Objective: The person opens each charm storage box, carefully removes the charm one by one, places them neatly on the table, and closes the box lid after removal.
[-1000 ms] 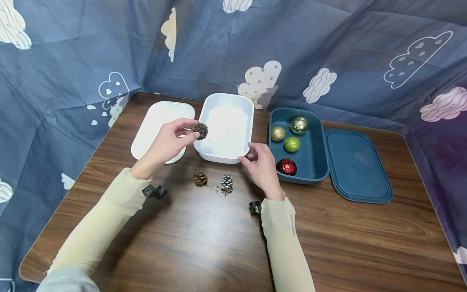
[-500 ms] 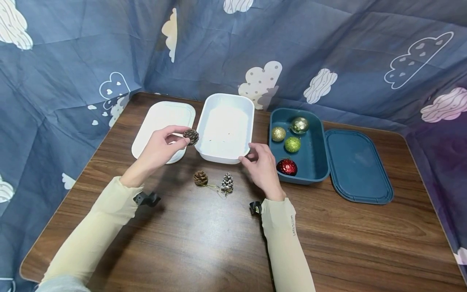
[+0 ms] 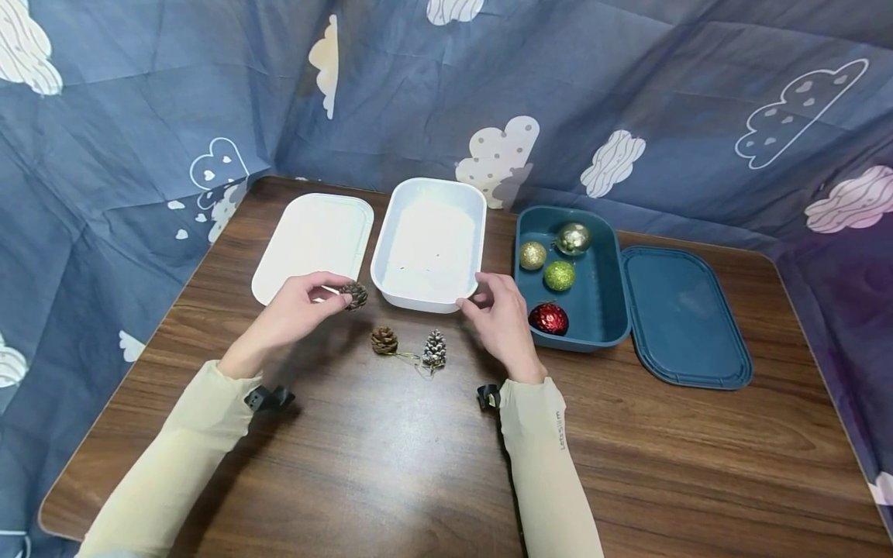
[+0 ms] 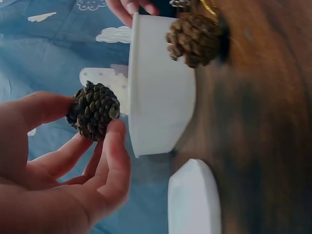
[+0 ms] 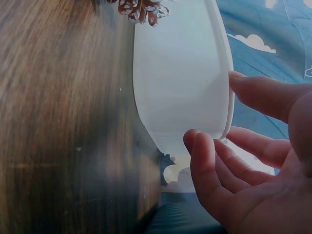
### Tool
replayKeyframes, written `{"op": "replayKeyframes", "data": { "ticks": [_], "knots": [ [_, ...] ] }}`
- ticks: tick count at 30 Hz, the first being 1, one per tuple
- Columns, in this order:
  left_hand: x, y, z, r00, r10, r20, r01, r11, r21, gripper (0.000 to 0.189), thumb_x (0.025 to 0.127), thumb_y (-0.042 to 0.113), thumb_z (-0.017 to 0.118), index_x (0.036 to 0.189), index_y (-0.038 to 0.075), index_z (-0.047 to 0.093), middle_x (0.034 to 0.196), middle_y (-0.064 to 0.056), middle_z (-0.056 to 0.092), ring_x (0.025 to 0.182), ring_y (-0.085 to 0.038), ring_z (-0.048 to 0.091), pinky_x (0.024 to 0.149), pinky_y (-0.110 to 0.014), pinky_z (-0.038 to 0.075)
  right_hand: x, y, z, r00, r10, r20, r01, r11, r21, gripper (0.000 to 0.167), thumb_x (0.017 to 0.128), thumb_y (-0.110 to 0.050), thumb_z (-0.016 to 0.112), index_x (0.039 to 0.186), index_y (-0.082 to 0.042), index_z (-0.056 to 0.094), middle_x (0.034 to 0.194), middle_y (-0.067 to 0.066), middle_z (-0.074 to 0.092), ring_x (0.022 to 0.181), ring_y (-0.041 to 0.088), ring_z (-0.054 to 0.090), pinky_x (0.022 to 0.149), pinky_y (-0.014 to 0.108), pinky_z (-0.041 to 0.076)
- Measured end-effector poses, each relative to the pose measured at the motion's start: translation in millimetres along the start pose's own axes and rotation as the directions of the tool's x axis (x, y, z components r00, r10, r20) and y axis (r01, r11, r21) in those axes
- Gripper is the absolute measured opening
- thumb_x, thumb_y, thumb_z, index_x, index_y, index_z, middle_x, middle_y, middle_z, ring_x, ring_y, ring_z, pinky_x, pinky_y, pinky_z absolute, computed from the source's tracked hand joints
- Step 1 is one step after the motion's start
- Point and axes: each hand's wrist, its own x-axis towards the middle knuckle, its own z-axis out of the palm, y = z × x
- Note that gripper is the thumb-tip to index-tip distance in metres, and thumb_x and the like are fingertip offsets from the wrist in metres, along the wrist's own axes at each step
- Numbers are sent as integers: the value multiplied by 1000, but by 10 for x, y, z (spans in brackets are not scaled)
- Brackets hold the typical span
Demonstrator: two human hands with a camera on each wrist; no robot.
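Observation:
My left hand [image 3: 296, 310] pinches a dark pinecone [image 4: 93, 111] between thumb and fingertips. It is raised in front of the white lid, left of the white box [image 3: 429, 298]. My right hand [image 3: 498, 318] grips the near right corner of that box, its thumb against the rim [image 5: 231, 83] and its fingers bent round the corner. Below the box, a brown pinecone [image 3: 384, 340] and a white-tipped pinecone [image 3: 434, 349] lie on the table, with gold strings between them. Inside the white box only small dark specks show.
The white lid [image 3: 314, 240] lies flat at the left. A dark teal box [image 3: 593, 302] at the right holds a red bauble [image 3: 549, 318], a green ball [image 3: 559, 276] and two gold balls. A teal lid [image 3: 687, 318] lies beside it. Patterned cloth hangs behind the wooden table [image 3: 391, 465].
My left hand has moved from the white box's left rim toward me and to the left, carrying the dark pinecone. My right hand has stayed at the box's corner.

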Motion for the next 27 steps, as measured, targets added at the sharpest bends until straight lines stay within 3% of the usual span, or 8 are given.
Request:
{"op": "replayKeyframes", "data": {
  "ticks": [6,11,20,27],
  "knots": [
    [-60,-111,32,1000,-11,17,11,1000,5,35,93,16,62,122,-4,62,108,-22,70,93,-23,68,74,-20,50,-12,-7,-14,1000,3,0,-3,1000,-2,51,87,-22,72,131,-2,55,121,12,54,88,23,66,78,34,57],
    [-89,-192,47,999,-29,21,28,998,49,33,92,16,63,119,-3,64,110,-20,70,94,-19,69,81,-23,49,-17,-2,-18,1000,8,0,-8,1000,2,51,87,-22,72,131,-2,55,121,12,54,89,23,66,78,34,56],
    [-111,-276,58,996,-57,61,50,992,113,31,92,16,61,118,-2,65,116,-20,68,104,-29,66,92,-38,48,-12,0,-10,1000,-12,-2,12,1000,4,51,87,-22,72,130,-1,55,121,13,54,88,24,66,78,35,57],
    [-104,-305,56,989,-50,138,35,993,114,31,90,8,59,116,-6,64,108,-21,69,97,-28,65,82,-30,51,-5,3,-7,1000,-11,1,11,1000,-1,51,87,-22,71,131,-2,55,121,12,54,88,23,66,78,34,57]
  ]
}}
